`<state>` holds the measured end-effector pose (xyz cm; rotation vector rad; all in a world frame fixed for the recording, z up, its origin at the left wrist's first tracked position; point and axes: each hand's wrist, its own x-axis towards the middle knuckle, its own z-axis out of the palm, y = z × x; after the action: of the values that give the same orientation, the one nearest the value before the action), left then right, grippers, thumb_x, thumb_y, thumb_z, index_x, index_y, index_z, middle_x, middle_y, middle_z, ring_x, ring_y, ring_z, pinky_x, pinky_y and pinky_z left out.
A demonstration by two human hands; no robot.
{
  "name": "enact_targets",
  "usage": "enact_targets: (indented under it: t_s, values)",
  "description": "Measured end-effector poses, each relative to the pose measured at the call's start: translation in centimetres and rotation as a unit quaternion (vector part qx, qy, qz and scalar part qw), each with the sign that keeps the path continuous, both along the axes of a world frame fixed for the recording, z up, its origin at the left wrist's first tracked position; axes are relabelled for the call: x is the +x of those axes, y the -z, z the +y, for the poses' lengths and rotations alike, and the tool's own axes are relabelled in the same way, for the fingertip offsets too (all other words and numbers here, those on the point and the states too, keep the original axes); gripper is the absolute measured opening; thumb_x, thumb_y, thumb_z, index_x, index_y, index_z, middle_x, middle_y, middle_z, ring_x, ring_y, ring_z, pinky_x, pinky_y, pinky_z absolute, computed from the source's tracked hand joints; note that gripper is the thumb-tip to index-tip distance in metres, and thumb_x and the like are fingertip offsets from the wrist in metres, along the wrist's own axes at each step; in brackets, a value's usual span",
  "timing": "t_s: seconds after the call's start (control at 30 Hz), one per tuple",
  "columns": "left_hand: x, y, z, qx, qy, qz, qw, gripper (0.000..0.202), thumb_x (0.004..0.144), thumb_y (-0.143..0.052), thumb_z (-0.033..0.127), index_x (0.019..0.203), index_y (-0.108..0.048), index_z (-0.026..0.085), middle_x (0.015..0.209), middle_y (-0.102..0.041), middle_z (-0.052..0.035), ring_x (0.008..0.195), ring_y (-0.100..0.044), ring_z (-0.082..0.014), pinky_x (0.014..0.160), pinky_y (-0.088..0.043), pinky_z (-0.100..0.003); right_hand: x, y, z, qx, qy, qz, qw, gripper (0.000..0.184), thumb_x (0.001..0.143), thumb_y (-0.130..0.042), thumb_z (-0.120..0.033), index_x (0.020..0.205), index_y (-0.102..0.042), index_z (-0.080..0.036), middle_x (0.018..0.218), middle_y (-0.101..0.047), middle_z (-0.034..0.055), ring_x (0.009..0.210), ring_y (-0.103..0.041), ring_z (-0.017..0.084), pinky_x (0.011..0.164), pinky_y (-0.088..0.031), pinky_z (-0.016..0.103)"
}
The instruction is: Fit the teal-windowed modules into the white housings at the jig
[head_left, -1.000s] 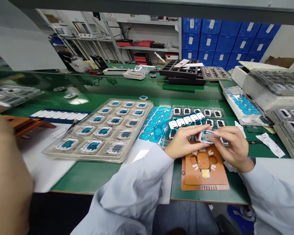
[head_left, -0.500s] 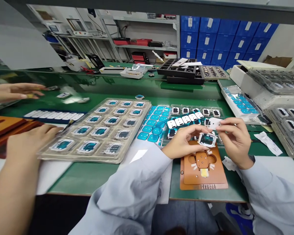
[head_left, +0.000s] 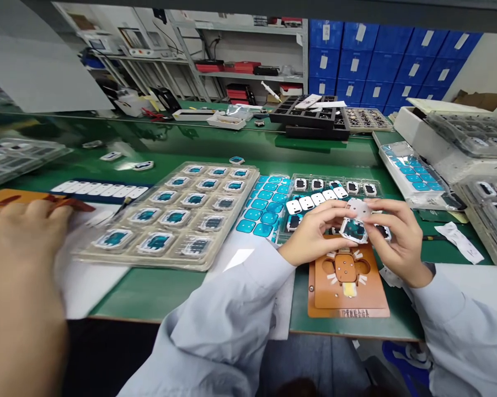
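Head view: a white-framed module (head_left: 353, 230) is pinched at its edges by the left hand (head_left: 314, 237), while a white film (head_left: 359, 208) is gripped by the right hand (head_left: 397, 242), both held above an orange jig (head_left: 347, 281).

A big plastic tray (head_left: 128, 262) lay on the long bench (head_left: 149, 292), with a sticker sheet (head_left: 260, 212) just to its right. A jig plate (head_left: 347, 306) lay near, and bins (head_left: 372, 55) stood far behind.

White-framed module (head_left: 353, 230) tilted; white film piece (head_left: 359, 208) just above.
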<state>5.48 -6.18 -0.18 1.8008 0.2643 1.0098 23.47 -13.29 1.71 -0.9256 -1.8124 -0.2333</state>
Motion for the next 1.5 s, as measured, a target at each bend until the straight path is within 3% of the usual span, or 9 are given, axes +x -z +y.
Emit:
enact_targets:
  t_s: [0.1, 0.3, 0.43, 0.57, 0.9, 1.33, 1.5]
  values:
    - [0.1, 0.1, 0.0, 0.029, -0.016, -0.001, 0.999, 0.037, 0.075, -0.078, 0.026, 0.111, -0.067, 0.021, 0.119, -0.054, -0.0092, 0.105, -0.062, -0.0200, 0.090, -0.056, -0.035, 0.0, -0.2, -0.3, 0.026, 0.033, -0.065, 0.997, 0.015, 0.083, -0.063, -0.014, 0.089, -0.066, -0.026, 0.112, -0.057, 0.0061, 0.111, -0.052, 0.029, 0.092, -0.046, 0.051]
    - [0.1, -0.1, 0.0, 0.158, -0.103, 0.014, 0.982, 0.032, 0.080, -0.072, 0.018, 0.111, -0.064, 0.020, 0.118, -0.056, -0.0106, 0.109, -0.059, -0.0223, 0.082, -0.056, -0.033, -0.6, 0.1, -0.4, 0.026, 0.072, -0.107, 0.991, 0.008, 0.083, -0.069, -0.015, 0.083, -0.071, -0.023, 0.114, -0.060, 0.0082, 0.108, -0.046, 0.030, 0.089, -0.042, 0.049]
    - [0.1, -0.2, -0.2, 0.240, -0.139, 0.017, 0.960, 0.033, 0.081, -0.065, 0.010, 0.113, -0.061, 0.019, 0.117, -0.058, -0.0104, 0.112, -0.058, -0.0224, 0.089, -0.055, -0.037, -0.8, 0.4, -0.3, 0.027, 0.074, -0.119, 0.990, 0.009, 0.083, -0.071, -0.013, 0.086, -0.071, -0.022, 0.114, -0.062, 0.0084, 0.106, -0.046, 0.030, 0.088, -0.042, 0.049]
    - [0.3, 0.0, -0.3, 0.267, -0.139, 0.018, 0.953, 0.039, 0.080, -0.061, 0.006, 0.116, -0.058, 0.019, 0.116, -0.058, -0.0106, 0.112, -0.058, -0.0222, 0.093, -0.053, -0.039, -0.9, 0.6, -0.3, 0.036, 0.081, -0.137, 0.987, 0.009, 0.083, -0.071, -0.011, 0.086, -0.070, -0.019, 0.112, -0.063, 0.0089, 0.104, -0.045, 0.029, 0.086, -0.043, 0.048]
    - [0.5, 0.1, -0.5, 0.256, -0.139, 0.017, 0.956, 0.039, 0.076, -0.058, 0.003, 0.112, -0.061, 0.017, 0.115, -0.061, -0.0103, 0.107, -0.061, -0.0210, 0.084, -0.055, -0.033, -0.8, 0.3, -0.3, 0.080, 0.093, -0.190, 0.974, 0.012, 0.079, -0.074, -0.010, 0.082, -0.065, -0.018, 0.104, -0.065, 0.0089, 0.099, -0.048, 0.027, 0.083, -0.045, 0.044]
    - [0.5, 0.2, -0.3, 0.168, -0.106, 0.068, 0.978, 0.037, 0.074, -0.067, 0.011, 0.111, -0.068, 0.018, 0.109, -0.071, -0.0072, 0.081, -0.066, -0.0151, 0.074, -0.056, -0.029, 0.5, 0.0, 0.2, 0.104, 0.062, -0.242, 0.963, 0.008, 0.085, -0.068, -0.015, 0.088, -0.064, -0.021, 0.101, -0.067, 0.0077, 0.094, -0.052, 0.025, 0.078, -0.049, 0.041]
    - [0.5, 0.3, -0.2, 0.089, -0.072, 0.068, 0.991, 0.036, 0.074, -0.074, 0.018, 0.109, -0.066, 0.017, 0.101, -0.071, -0.0068, 0.079, -0.065, -0.0151, 0.075, -0.055, -0.029, 1.2, -0.3, 0.3, 0.112, 0.032, -0.271, 0.956, 0.016, 0.084, -0.070, -0.013, 0.097, -0.061, -0.020, 0.103, -0.068, 0.0097, 0.095, -0.052, 0.026, 0.078, -0.050, 0.042]
